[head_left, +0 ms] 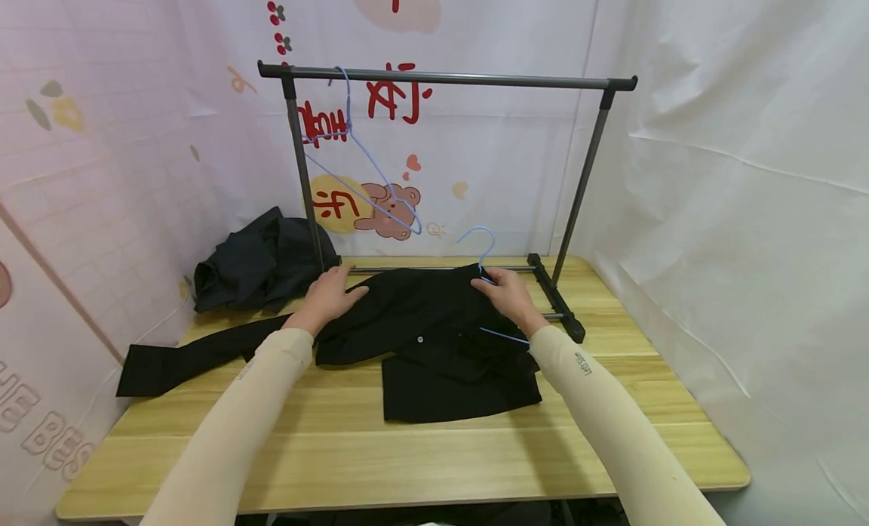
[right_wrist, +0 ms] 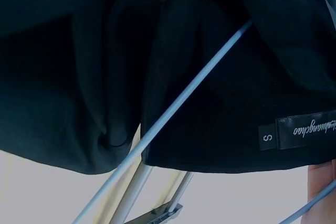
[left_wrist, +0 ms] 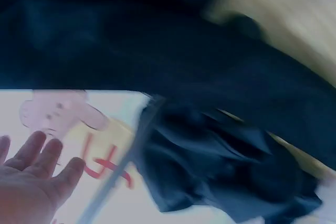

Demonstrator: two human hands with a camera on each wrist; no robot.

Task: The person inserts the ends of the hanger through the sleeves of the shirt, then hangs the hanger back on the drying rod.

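A black shirt point(head_left: 407, 307) with a pale button lies partly spread on the table, one sleeve trailing to the left. A thin blue clothes hanger point(head_left: 492, 243) has its hook above the collar; its wire point(right_wrist: 184, 95) crosses the shirt in the right wrist view, near a sewn-in label point(right_wrist: 304, 131) marked S. My right hand point(head_left: 508, 296) pinches the hanger at the collar. At the shirt's left shoulder is my left hand point(head_left: 331, 296); in the left wrist view its fingers point(left_wrist: 44, 158) are spread, with no cloth between them.
Behind the shirt stands a dark metal clothes rack point(head_left: 448, 78) on the wooden table point(head_left: 407, 466). Another blue hanger point(head_left: 370, 160) hangs from its bar at the left. A crumpled dark garment point(head_left: 261, 262) lies at the back left, beside the rack's left post.
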